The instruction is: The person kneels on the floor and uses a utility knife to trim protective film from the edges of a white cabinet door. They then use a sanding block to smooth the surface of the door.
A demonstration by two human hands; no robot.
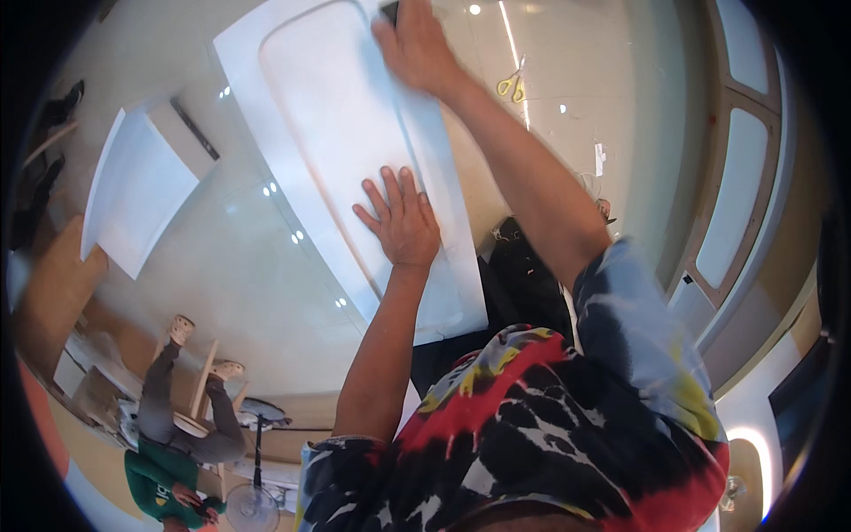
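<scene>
A long white panel (355, 97) with a rounded rectangular groove lies in front of me, its near end by my lap. My left hand (403, 217) rests flat on its near half, fingers spread and holding nothing. Farther up, at the panel's right side, my right hand (418, 49) presses down, slightly smeared by motion. Under its fingers shows a small black flat-edged thing (390, 11); most of it is hidden, so its kind cannot be made out.
Yellow-handled scissors (511, 86) lie on the tiled floor right of the panel. A second white sheet (137, 191) is at the left. A seated person in green (164, 479) is at the lower left, near a fan (253, 507). Framed panels (731, 195) line the right.
</scene>
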